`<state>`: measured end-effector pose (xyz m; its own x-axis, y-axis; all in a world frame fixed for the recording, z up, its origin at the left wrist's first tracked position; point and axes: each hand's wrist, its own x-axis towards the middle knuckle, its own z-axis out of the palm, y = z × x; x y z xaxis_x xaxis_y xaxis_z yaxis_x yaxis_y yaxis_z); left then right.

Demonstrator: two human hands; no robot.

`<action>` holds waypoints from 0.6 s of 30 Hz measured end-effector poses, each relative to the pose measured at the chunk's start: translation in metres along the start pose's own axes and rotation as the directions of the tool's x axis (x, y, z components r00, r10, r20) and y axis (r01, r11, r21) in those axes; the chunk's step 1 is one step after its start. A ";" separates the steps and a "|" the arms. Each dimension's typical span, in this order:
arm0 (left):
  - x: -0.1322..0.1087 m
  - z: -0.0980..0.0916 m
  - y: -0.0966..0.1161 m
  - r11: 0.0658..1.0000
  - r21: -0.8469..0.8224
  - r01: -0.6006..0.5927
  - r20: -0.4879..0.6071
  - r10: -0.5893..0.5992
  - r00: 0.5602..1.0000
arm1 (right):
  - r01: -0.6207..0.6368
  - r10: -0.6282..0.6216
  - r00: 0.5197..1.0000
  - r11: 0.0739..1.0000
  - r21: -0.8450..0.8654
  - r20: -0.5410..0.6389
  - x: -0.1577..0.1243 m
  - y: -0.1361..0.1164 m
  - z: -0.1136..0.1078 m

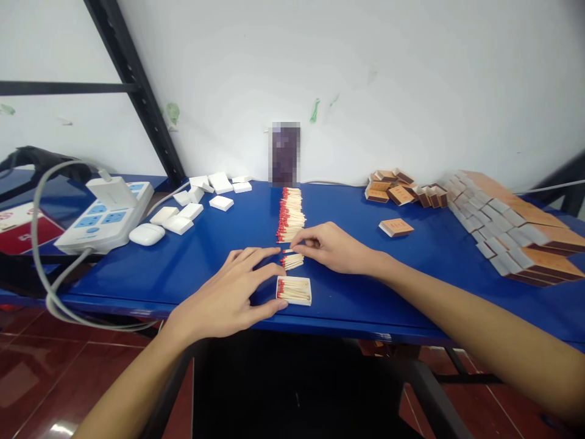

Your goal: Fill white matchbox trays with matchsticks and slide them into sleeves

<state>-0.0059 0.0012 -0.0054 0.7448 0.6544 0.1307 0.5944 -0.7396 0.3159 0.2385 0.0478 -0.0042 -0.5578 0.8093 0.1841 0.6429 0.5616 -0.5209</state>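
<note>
A white matchbox tray (306, 300) holding red-tipped matches (292, 288) lies near the table's front edge. My left hand (231, 292) is beside it with fingers spread, its thumb at the tray's lower left corner and its fingertips reaching toward the loose matches. Thumb and forefinger of my right hand (331, 247) pinch the plain end of a match (287, 251), whose red head points left. Just below lies a small group of matches (292, 262). A longer row of matches (290, 213) runs back toward the wall, all heads to the left.
Several white tray pieces (222, 203) and a white earbud case (147, 234) lie left, near a power strip (107, 219). Right of centre are orange matchboxes (395, 227), with a large matchbox stack (516, 225) farther right. A blurred dark rectangle (286, 155) stands against the wall.
</note>
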 end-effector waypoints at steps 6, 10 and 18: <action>0.000 0.000 0.001 1.000 -0.004 0.003 -0.009 -0.003 1.000 | -0.018 0.019 1.000 1.000 0.008 -0.018 -0.008 -0.004 -0.004; -0.001 0.001 0.000 1.000 -0.004 -0.001 -0.025 0.000 1.000 | -0.032 0.030 0.999 0.995 -0.097 -0.017 -0.012 -0.009 -0.006; -0.001 0.001 0.000 1.000 -0.012 -0.008 -0.052 0.007 0.999 | 0.031 -0.016 0.995 0.987 -0.156 0.096 -0.013 -0.012 -0.006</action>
<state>-0.0067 0.0004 -0.0070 0.7321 0.6565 0.1816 0.5849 -0.7425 0.3265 0.2410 0.0319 0.0048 -0.6162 0.7796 0.1116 0.6991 0.6068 -0.3782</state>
